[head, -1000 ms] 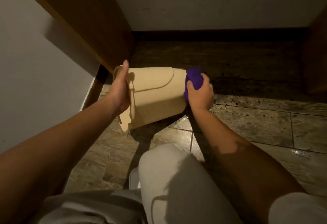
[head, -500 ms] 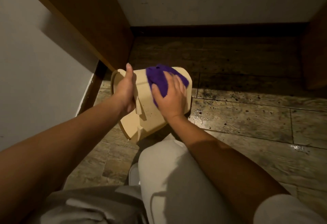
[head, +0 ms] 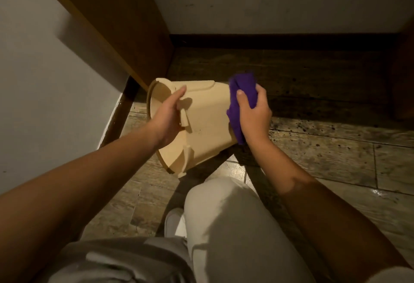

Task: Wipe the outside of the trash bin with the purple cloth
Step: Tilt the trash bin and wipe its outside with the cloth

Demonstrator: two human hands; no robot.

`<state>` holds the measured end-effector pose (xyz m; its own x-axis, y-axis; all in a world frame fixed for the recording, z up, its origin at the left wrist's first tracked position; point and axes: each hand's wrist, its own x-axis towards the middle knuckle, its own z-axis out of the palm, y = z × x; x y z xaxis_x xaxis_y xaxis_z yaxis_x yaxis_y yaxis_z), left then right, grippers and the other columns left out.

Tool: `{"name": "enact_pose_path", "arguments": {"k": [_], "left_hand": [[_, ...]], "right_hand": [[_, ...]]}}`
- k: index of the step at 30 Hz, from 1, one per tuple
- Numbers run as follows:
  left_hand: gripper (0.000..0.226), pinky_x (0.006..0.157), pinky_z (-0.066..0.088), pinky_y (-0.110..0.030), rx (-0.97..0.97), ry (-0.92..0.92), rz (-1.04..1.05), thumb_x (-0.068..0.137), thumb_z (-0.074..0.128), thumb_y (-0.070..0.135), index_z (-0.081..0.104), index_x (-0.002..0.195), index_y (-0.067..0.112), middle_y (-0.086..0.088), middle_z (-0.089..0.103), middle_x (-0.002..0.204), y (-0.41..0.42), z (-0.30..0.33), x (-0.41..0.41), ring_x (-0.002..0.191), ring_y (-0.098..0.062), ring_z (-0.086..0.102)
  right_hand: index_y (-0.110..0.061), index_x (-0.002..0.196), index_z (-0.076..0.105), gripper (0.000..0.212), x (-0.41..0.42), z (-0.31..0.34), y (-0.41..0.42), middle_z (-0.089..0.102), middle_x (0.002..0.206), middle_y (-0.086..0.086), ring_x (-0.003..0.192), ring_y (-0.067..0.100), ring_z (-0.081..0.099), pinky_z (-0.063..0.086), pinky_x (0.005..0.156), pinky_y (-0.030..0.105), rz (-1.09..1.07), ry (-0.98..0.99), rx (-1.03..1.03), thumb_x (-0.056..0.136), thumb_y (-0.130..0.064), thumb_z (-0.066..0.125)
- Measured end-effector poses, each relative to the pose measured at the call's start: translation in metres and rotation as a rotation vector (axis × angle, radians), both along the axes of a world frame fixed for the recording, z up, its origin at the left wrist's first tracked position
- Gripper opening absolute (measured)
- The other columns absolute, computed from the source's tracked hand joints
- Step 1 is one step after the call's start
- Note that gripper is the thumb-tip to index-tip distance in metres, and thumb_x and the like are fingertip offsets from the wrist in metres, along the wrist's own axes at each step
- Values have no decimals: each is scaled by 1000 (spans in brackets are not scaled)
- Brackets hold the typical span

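A cream plastic trash bin [head: 206, 123] is tipped on its side above the floor, its open rim toward the left and its base toward the right. My left hand [head: 167, 119] grips the bin at its rim, thumb on the outer wall. My right hand [head: 254, 115] holds the bunched purple cloth [head: 243, 94] pressed against the bin's base end. The bin's inside and its far side are hidden.
A brown wooden panel [head: 116, 25] and a grey wall [head: 33, 81] close in on the left. A white wall with a dark skirting board [head: 280, 38] stands behind. The wood-look tile floor [head: 336, 148] is speckled with dirt. My bent knee [head: 224, 215] sits below the bin.
My right hand has slid the cloth from the bin's side wall rightward to its base end. The bin has rotated a little in my left hand's grip.
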<state>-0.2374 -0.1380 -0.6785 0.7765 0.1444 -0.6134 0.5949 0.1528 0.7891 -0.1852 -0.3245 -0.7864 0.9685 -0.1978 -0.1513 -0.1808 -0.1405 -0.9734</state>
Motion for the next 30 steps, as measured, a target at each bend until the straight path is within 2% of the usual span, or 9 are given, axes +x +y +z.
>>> {"name": "enact_pose_path", "arguments": {"k": [3, 6, 9, 11, 15, 18, 22, 25, 30], "left_hand": [[47, 100, 48, -45, 100, 33, -39, 103, 33, 64, 59, 128, 32, -7, 66, 134, -19, -5, -10, 122, -27, 63], [60, 91, 57, -42, 4, 5, 62, 103, 27, 67, 62, 131, 27, -9, 71, 129, -28, -6, -7, 119, -26, 67], [72, 98, 58, -43, -179, 6, 249, 102, 29, 69, 62, 136, 15, -16, 73, 129, -26, -5, -2, 120, -30, 69], [70, 96, 59, -41, -206, 32, 271, 103, 30, 67, 63, 134, 13, -17, 73, 127, -25, -9, -3, 117, -30, 70], [55, 81, 63, -41, -130, 109, 226, 103, 33, 64, 63, 123, 23, -17, 72, 124, -18, -12, -6, 113, -32, 71], [55, 66, 65, -41, -68, 156, 242, 101, 40, 65, 58, 126, 20, -15, 81, 108, -2, -14, -10, 96, -30, 78], [69, 84, 60, -45, 19, 186, 254, 99, 41, 68, 53, 141, 15, -14, 76, 119, 5, -20, -13, 107, -31, 74], [68, 95, 58, -50, 48, 171, 271, 99, 42, 68, 52, 140, 15, -14, 76, 117, 6, -23, -12, 106, -31, 73], [66, 72, 60, -34, -99, 55, 196, 99, 51, 61, 53, 142, 12, -4, 75, 101, 3, -10, -4, 98, -20, 70]], "right_hand": [[-31, 139, 51, 50, -9, 30, 22, 64, 125, -5, 108, 12, 64, 56, 90, 40, 91, -127, 21, 96, -54, 58], [-24, 145, 48, 52, -25, 42, 49, 58, 136, 0, 118, 17, 57, 51, 96, 42, 251, -214, -66, 101, -50, 54], [-25, 146, 45, 54, -41, 37, 68, 58, 140, 1, 124, 21, 52, 48, 98, 42, 339, -338, -304, 102, -56, 44], [-25, 147, 45, 58, -43, 26, 71, 56, 146, 3, 133, 25, 46, 42, 105, 46, 333, -371, -450, 101, -60, 39], [-25, 151, 39, 65, -36, -13, 51, 47, 156, 5, 148, 29, 34, 30, 117, 53, 389, -341, -520, 98, -64, 43], [-27, 151, 39, 68, -29, -44, 30, 44, 158, 7, 149, 31, 33, 29, 118, 55, 297, -224, -537, 95, -63, 48], [-22, 150, 42, 68, -14, -68, 3, 51, 151, 11, 138, 34, 46, 39, 110, 54, 111, 13, -517, 94, -61, 46], [-20, 151, 40, 63, 2, -76, -21, 55, 139, 16, 122, 38, 56, 49, 95, 46, 53, 168, -468, 98, -53, 49], [-24, 147, 46, 55, 18, -60, -42, 59, 134, 10, 118, 33, 59, 49, 91, 41, -4, 141, -417, 96, -43, 59]]}}
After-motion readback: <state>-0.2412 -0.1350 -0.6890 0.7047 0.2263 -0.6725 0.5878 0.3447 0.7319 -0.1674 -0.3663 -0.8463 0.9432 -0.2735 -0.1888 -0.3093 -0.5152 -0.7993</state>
